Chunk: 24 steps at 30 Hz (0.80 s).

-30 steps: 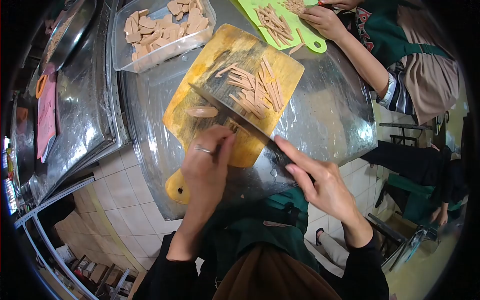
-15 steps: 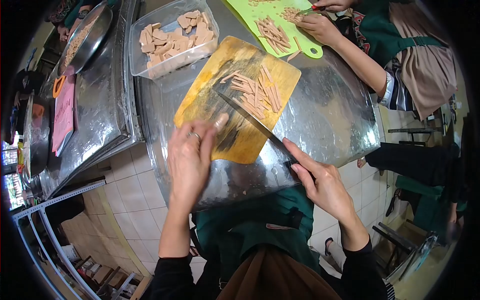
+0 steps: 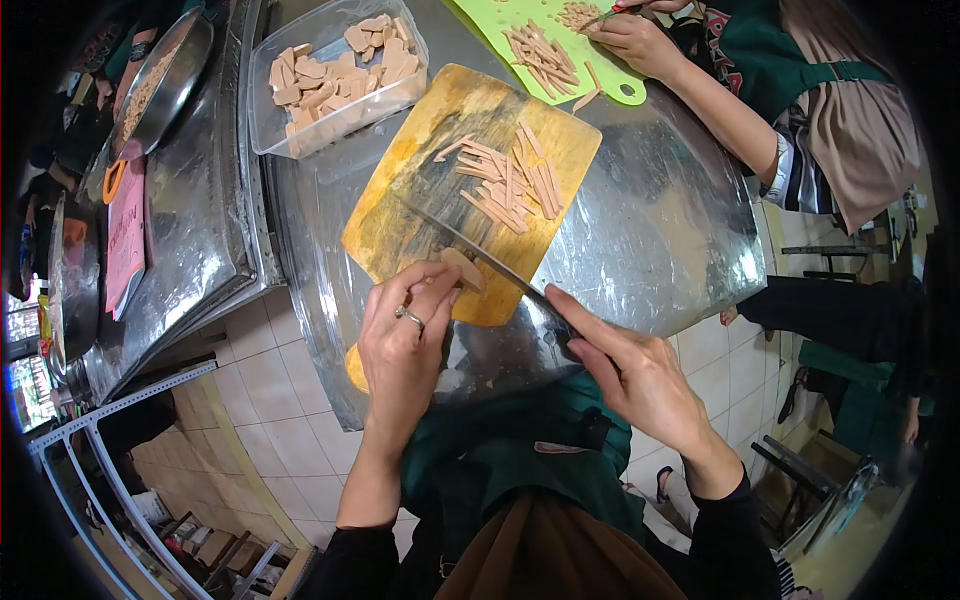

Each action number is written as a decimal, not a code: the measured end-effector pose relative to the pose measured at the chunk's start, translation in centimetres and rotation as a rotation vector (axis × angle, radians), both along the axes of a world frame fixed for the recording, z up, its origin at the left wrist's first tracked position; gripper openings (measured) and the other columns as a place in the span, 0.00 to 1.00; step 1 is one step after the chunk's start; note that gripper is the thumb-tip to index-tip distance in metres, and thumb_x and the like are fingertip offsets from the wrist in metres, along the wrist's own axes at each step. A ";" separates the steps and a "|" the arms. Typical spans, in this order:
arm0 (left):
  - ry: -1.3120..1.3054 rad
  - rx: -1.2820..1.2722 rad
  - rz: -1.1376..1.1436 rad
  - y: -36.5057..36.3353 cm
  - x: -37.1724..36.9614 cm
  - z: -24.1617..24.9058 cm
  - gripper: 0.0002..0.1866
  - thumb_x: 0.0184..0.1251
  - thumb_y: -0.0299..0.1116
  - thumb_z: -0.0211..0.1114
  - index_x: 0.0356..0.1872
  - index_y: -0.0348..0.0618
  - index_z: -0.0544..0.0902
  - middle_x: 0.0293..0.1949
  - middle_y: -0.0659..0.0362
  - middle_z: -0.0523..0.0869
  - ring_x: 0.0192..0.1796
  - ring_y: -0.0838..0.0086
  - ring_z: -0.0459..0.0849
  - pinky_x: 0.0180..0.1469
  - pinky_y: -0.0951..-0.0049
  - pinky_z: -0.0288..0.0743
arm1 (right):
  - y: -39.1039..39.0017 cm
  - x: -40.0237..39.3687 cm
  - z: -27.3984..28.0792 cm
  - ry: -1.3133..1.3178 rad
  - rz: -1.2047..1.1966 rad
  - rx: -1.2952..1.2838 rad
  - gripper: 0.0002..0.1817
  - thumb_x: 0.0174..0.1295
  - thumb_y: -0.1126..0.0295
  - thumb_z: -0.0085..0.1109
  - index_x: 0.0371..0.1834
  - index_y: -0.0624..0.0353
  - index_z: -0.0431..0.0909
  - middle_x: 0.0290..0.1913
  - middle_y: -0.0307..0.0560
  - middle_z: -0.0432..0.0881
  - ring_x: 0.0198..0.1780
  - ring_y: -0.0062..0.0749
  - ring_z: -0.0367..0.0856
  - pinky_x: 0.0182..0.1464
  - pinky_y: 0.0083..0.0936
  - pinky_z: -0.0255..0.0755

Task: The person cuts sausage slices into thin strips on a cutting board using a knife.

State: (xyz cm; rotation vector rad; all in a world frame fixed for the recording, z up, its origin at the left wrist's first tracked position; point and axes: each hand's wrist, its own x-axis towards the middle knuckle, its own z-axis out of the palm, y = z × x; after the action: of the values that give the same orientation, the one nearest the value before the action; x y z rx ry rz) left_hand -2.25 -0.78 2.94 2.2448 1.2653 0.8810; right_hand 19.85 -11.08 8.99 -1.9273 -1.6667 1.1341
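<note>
Slice (image 3: 465, 272) on the near part of the wooden board (image 3: 388, 215), just beside the knife (image 3: 505, 269); whether the edge touches it cannot be told. It is pinned by the left hand (image 3: 400, 335), fingers nearly closed in a pinch; the knife is gripped by the right hand (image 3: 642, 368), fingers wrapped, forefinger stretched forward. For an even cut, fingertips are best tucked back, the blade held upright, the cut strips (image 3: 508, 182) left clear.
</note>
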 end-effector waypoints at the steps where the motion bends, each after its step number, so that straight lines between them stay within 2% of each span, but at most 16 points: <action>1: -0.009 0.010 -0.021 0.2 0.0 -0.5 0.13 0.62 0.22 0.75 0.48 0.42 0.91 0.49 0.59 0.89 0.46 0.63 0.86 0.49 0.64 0.82 | -0.2 -0.1 -0.1 -0.007 0.007 0.023 0.31 0.72 0.78 0.59 0.79 0.48 0.71 0.59 0.57 0.84 0.47 0.59 0.88 0.49 0.40 0.82; 2: -0.018 0.018 -0.042 0.3 0.0 -0.8 0.14 0.61 0.23 0.76 0.48 0.42 0.91 0.49 0.59 0.89 0.46 0.64 0.86 0.49 0.64 0.82 | -0.4 -0.3 -0.3 -0.014 0.014 0.047 0.32 0.72 0.78 0.60 0.80 0.46 0.70 0.53 0.57 0.85 0.43 0.58 0.88 0.46 0.41 0.82; 4: -0.013 0.015 -0.023 0.3 0.1 -1.3 0.14 0.60 0.24 0.77 0.47 0.43 0.91 0.49 0.60 0.89 0.47 0.64 0.86 0.49 0.64 0.81 | -0.9 -0.3 -1.6 -0.016 0.022 0.179 0.35 0.73 0.76 0.59 0.83 0.38 0.66 0.32 0.55 0.88 0.29 0.52 0.87 0.36 0.44 0.79; 6: -0.003 0.025 -0.001 0.2 0.3 -1.7 0.13 0.59 0.26 0.78 0.46 0.44 0.91 0.49 0.62 0.89 0.47 0.65 0.86 0.49 0.65 0.81 | -0.7 0.1 -1.5 -0.016 0.011 0.129 0.35 0.74 0.76 0.59 0.82 0.39 0.67 0.33 0.55 0.88 0.30 0.53 0.87 0.37 0.43 0.80; 12: 0.016 0.079 0.092 -0.3 1.2 -2.2 0.13 0.59 0.29 0.79 0.45 0.48 0.91 0.49 0.66 0.89 0.47 0.67 0.86 0.48 0.66 0.77 | 0.7 0.7 -2.3 -0.066 -0.051 0.314 0.33 0.74 0.73 0.59 0.82 0.39 0.68 0.33 0.54 0.87 0.29 0.52 0.85 0.36 0.44 0.78; 19: 0.033 0.110 0.111 -0.5 1.2 -2.6 0.15 0.58 0.30 0.80 0.48 0.50 0.92 0.50 0.67 0.89 0.48 0.69 0.86 0.49 0.67 0.76 | -0.3 -0.5 -0.4 -0.122 0.062 0.107 0.35 0.75 0.71 0.60 0.83 0.34 0.65 0.22 0.48 0.73 0.21 0.47 0.75 0.30 0.44 0.75; 24: 0.033 0.070 0.112 -0.4 1.2 -2.5 0.15 0.58 0.30 0.80 0.47 0.50 0.93 0.50 0.68 0.90 0.47 0.70 0.86 0.50 0.67 0.77 | -0.3 -0.3 0.2 -0.163 0.087 0.044 0.36 0.74 0.70 0.61 0.84 0.33 0.64 0.21 0.47 0.72 0.20 0.44 0.74 0.28 0.42 0.75</action>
State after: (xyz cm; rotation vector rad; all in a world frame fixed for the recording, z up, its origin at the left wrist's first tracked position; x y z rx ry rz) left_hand -1.04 -1.22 0.44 2.2693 1.4075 0.9456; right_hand 19.53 -11.37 9.19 -1.9834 -1.8611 0.9842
